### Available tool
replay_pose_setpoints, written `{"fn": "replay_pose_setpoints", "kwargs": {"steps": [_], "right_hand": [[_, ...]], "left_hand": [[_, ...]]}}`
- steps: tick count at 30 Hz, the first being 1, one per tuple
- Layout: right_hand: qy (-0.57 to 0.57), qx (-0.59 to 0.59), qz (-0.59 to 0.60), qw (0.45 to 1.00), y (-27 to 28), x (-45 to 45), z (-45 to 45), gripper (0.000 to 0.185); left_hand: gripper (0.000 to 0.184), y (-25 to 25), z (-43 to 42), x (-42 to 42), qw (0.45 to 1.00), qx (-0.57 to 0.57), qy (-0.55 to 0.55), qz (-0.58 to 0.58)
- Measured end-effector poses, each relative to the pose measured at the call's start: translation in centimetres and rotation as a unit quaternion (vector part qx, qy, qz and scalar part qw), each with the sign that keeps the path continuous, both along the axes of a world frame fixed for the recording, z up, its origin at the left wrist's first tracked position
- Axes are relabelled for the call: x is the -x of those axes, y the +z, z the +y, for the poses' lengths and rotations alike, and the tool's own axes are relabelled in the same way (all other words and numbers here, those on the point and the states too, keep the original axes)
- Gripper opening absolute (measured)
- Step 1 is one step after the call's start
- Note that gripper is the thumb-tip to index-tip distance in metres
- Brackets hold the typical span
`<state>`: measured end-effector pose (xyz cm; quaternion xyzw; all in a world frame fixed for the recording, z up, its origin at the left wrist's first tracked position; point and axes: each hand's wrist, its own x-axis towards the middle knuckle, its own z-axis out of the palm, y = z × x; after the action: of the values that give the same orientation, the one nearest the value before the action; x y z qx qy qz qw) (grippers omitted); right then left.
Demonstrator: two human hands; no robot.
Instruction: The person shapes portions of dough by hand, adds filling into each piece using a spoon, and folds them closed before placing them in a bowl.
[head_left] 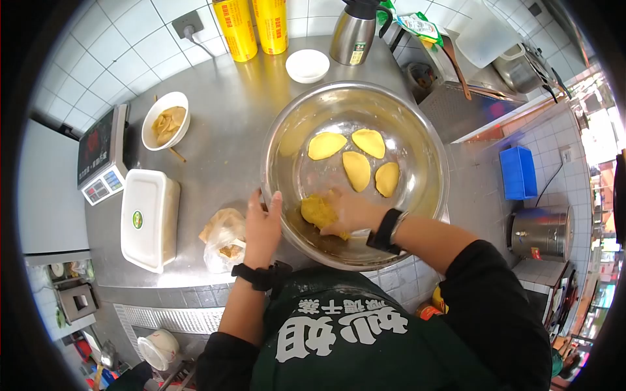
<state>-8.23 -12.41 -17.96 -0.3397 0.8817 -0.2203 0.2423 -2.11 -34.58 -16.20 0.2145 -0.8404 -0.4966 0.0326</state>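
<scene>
A large stainless steel basin (438, 163) stands on the metal counter. Inside it, several flat yellow dough pieces (357, 171) lie apart from each other on the bottom. My right hand (357, 212) reaches into the near part of the basin, its fingers around a rougher lump of yellow dough (317, 211); part of the lump is hidden under the hand. My left hand (263, 228) grips the basin's left rim, thumb and fingers to either side of it. Beside that hand sits a clear plastic bag (222, 251) with something brown in it.
Left on the counter are a white lidded tub (150, 218), a digital scale (103, 156) and a white bowl (167, 122) of brownish paste. Behind the basin stand a small white bowl (307, 66), a steel jug (353, 34) and yellow rolls (235, 29).
</scene>
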Motion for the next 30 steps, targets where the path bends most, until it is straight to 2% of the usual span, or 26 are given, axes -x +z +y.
{"fn": "replay_pose_setpoints", "kwargs": {"steps": [2,3,5,8,9,12,15,16,19,20,23,24,27,30], "right_hand": [[-0.018,-0.086,0.019,0.996,0.7,-1.1,-2.5,0.081],[-0.027,-0.128,0.026,0.991,0.9,-1.6,-3.1,0.080],[-0.010,-0.063,-0.050,0.997,-0.1,0.4,-2.2,0.077],[-0.012,0.056,-0.148,0.987,-2.4,3.2,0.1,0.072],[-0.015,0.099,-0.182,0.978,-1.6,3.6,-0.2,0.070],[-0.119,0.188,-0.182,0.958,0.7,3.2,-0.7,0.070],[-0.118,0.005,0.043,0.992,-0.5,3.2,-3.0,0.075],[-0.093,-0.062,0.077,0.991,-1.2,2.7,-4.0,0.076],[-0.101,-0.131,0.133,0.977,-1.6,2.3,-6.6,0.070],[-0.112,-0.128,0.138,0.976,-3.0,2.6,-6.4,0.065],[-0.036,0.063,0.024,0.997,-3.8,5.2,-2.6,0.066],[-0.060,0.022,0.024,0.998,-3.6,4.6,-2.0,0.070],[0.015,-0.048,0.039,0.998,-1.3,0.7,-1.4,0.072],[0.035,-0.069,0.036,0.996,-1.9,-0.5,-2.4,0.072]], "left_hand": [[0.050,-3.3,0.8,-0.1,0.991,0.090,-0.031,0.097],[0.048,-2.3,1.1,-0.2,0.995,0.079,-0.028,0.059],[0.044,0.7,1.8,0.0,0.998,0.055,-0.022,-0.015],[0.041,0.9,1.9,0.0,0.998,0.054,-0.016,-0.014],[0.040,0.6,1.8,0.0,0.999,0.043,-0.014,-0.011],[0.040,-0.3,1.8,-0.1,1.000,0.022,-0.010,-0.005],[0.039,0.3,1.9,-0.1,0.999,0.033,-0.018,-0.007],[0.038,0.3,1.8,-0.1,0.999,0.039,-0.018,-0.010],[0.034,0.6,1.7,0.1,0.999,0.036,-0.017,-0.013],[0.033,0.7,1.7,0.0,0.999,0.032,-0.023,-0.010],[0.030,0.6,1.7,0.0,0.999,0.025,-0.021,0.014],[0.030,0.6,1.7,0.3,0.999,0.029,-0.013,0.014],[0.030,0.2,2.1,-0.1,1.000,0.025,-0.002,0.000],[0.029,0.5,1.9,-0.1,1.000,0.016,0.002,0.001]]}}
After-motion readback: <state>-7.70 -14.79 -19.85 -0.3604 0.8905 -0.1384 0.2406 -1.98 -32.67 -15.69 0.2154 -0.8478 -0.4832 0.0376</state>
